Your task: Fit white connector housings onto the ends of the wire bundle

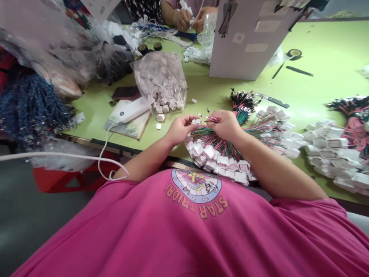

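Note:
My left hand (179, 130) pinches a small white connector housing (196, 122) between thumb and fingertips. Close by on the right, my right hand (226, 125) is closed around several thin wires (206, 116), whose crimped ends point left toward the housing; a small gap seems to separate them. Beneath both hands spreads a bundle of red and green wires (211, 137). White connectors (221, 161) cap those wires along the table's front edge. Beyond the left hand sits a clear plastic bag (161, 77) of loose white housings, some spilling from its mouth.
A white power bank (135, 109) with a cable lies on a notebook (140, 129). Blue wire bundles (31, 104) hang at the left. Behind stands a grey box (239, 42); a co-worker's hands (183, 19) work beyond it. A utility knife (272, 100) and more connector bundles (334, 146) lie right.

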### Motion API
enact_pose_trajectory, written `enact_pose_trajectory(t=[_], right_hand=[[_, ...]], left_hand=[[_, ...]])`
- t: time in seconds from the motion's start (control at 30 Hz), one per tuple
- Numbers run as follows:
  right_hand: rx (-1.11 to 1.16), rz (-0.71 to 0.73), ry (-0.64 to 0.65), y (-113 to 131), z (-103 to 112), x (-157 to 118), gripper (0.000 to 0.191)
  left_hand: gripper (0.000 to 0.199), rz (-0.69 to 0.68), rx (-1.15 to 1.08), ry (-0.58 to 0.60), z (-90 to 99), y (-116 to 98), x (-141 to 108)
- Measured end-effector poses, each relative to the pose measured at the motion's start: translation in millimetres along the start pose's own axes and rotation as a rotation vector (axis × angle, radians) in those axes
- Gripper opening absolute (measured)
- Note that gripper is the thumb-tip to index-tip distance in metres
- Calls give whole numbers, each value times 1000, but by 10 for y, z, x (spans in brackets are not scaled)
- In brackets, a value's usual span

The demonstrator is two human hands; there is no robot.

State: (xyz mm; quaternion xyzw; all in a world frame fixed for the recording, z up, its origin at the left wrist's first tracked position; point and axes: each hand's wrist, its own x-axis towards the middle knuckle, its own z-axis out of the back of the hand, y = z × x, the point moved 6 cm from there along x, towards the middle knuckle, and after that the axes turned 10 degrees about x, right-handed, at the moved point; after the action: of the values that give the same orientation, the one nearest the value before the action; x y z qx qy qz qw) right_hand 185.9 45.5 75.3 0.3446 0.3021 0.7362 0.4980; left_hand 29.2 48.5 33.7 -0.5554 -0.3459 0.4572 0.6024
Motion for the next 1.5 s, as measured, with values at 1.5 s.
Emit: enact_pose_trajectory(t=[1.5], right_hand=[[364,-178,431,-19,-271,-9,25]], left_hand=[[52,-620,924,342,-529,-608,-733]])
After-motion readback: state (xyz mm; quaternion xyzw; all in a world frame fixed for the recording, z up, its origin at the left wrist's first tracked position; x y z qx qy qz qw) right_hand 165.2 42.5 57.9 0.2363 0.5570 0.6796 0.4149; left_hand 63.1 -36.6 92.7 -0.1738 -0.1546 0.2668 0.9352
